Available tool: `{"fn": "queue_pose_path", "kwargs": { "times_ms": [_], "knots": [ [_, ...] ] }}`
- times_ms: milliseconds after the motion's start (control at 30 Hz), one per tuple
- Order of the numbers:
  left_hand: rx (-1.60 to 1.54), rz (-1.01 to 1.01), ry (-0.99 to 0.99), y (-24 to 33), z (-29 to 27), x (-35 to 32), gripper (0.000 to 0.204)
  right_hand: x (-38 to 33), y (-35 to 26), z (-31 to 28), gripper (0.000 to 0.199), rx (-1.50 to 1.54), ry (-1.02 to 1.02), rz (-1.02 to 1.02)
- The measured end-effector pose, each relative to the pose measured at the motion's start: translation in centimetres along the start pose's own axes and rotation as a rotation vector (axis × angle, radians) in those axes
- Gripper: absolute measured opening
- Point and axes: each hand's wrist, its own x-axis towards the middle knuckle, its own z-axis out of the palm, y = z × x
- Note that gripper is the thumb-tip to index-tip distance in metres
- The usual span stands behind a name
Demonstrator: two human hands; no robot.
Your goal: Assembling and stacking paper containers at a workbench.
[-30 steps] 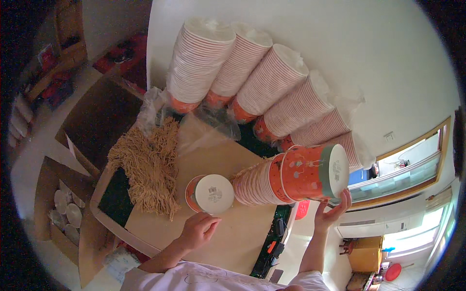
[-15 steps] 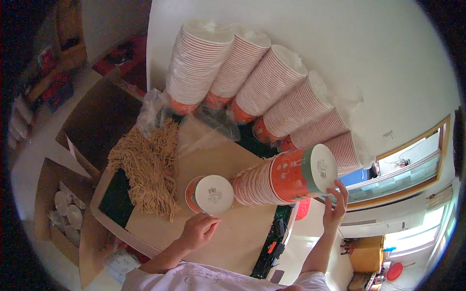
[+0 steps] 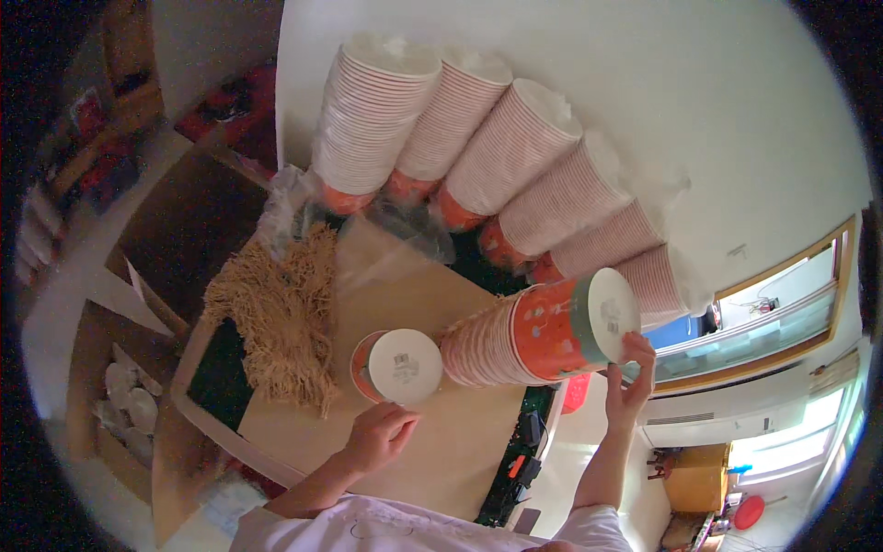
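Note:
A tall stack of nested orange paper cups (image 3: 544,333) stands upside down on the table, the top one showing a green band and a white base. My right hand (image 3: 631,375) has its fingers at the edge of that base and its thumb against the side, gripping the top cup. To the left of the stack sits a short upside-down paper cup (image 3: 405,366), orange and green with a white base. Close by its near edge is my left hand (image 3: 382,434), fingers curled in with nothing visible in them; whether it touches the cup I cannot tell.
A heap of tan shredded paper (image 3: 280,317) lies on the table's brown sheet (image 3: 451,442). Several plastic-wrapped cup stacks (image 3: 515,152) line the wall. Open cardboard boxes (image 3: 184,230) stand on the left, one holding white round items. Small black and orange items (image 3: 526,467) lie at the right edge.
My right hand's fingers have closed in from spread to gripping the top cup's base edge. The left hand and the short cup have hardly moved.

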Motion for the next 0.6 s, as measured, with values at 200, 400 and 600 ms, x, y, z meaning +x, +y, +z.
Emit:
{"fn": "queue_pose_path", "kwargs": {
  "times_ms": [200, 400, 600],
  "knots": [
    [0.165, 0.092, -0.224, 1.0, 3.0, 3.5, 0.027, 0.3, -0.5, 0.3, 0.016, -0.097, -0.010, -0.059],
    [0.246, 0.198, -0.294, 1.0, 7.8, 7.9, 0.051, 0.5, -1.3, 0.4, 0.010, -0.076, 0.014, -0.074],
    [0.203, 0.167, -0.240, 1.7, 8.6, 8.5, 0.054, 0.7, -1.5, 0.1, 0.008, -0.052, -0.016, -0.034]
  ]
}}
